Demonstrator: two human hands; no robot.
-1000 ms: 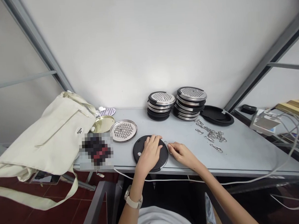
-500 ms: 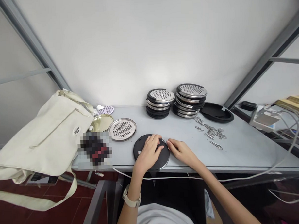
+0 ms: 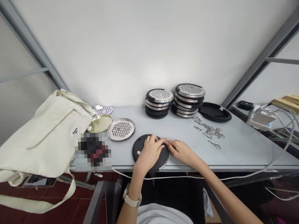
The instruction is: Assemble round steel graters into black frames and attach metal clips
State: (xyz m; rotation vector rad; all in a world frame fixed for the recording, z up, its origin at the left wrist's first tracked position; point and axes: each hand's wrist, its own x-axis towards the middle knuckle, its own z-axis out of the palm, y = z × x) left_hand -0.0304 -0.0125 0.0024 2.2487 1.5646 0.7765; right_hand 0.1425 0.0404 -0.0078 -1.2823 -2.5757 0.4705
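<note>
Near the table's front edge lies a round black disc (image 3: 151,162) with a strip of silver rim at its lower right and a pale spot on its left. My left hand (image 3: 150,149) rests over the disc and grips it, its thumb and forefinger reaching to the right rim. At that rim my right hand (image 3: 179,150) pinches a small metal carabiner clip (image 3: 166,142), mostly covered by fingertips. A silver round grater plate (image 3: 121,129) lies to the left of the disc. Several loose carabiner clips (image 3: 214,132) are scattered to the right of my right hand.
Two stacks of round graters with black rims, a left stack (image 3: 159,103) and a right stack (image 3: 189,100), stand by the wall. A black round tray (image 3: 214,112) sits beside them. A gold lid (image 3: 100,123) and a cream bag (image 3: 47,141) are left; a white cable (image 3: 161,178) crosses the front.
My left forefinger has stretched out toward the clip at the disc's rim, and the fingertips of both hands have come closer together. The disc stays in place.
</note>
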